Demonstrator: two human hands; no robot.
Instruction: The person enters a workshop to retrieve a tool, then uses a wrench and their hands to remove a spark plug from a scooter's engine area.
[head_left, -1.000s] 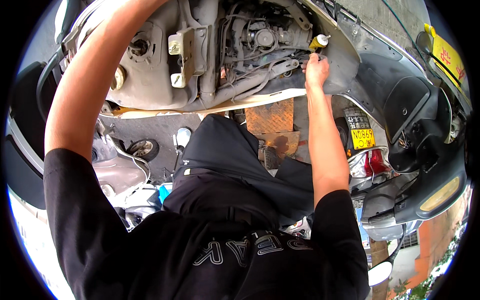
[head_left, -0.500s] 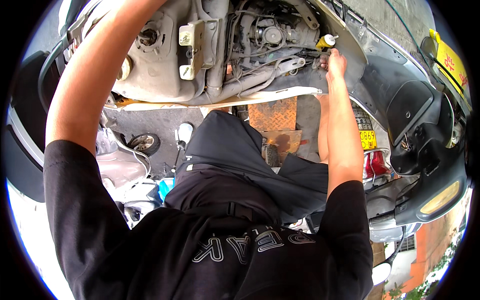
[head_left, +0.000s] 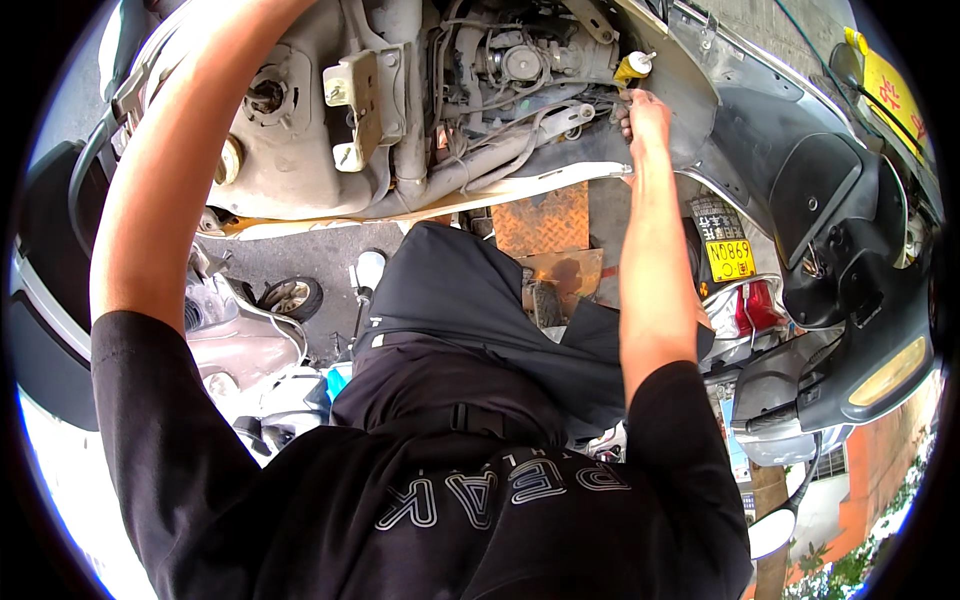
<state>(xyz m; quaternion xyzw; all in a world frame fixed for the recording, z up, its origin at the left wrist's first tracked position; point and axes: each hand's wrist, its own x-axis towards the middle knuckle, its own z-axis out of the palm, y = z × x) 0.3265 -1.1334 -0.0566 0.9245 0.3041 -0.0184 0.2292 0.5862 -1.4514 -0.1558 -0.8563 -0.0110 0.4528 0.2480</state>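
My left forearm rises past the top edge, its hand out of sight. Across the top lies a scooter's stripped body: a grey tank, a metal bracket and an engine with hoses and tubes. My right hand reaches to the right side of the engine bay, beside a grey curved panel. Its fingers are curled at some small dark part that I cannot make out, just below a yellow bottle-like piece with a white cap.
An orange checker plate lies on the ground below. Other scooters surround me: a pale one at left, a tail light with yellow number plate at right. A black front fairing is at far right, a small wheel at left.
My right hand has risen slightly toward the yellow piece, its fingers more curled. The whole view shifted right, then back left. My left hand stayed out of sight.
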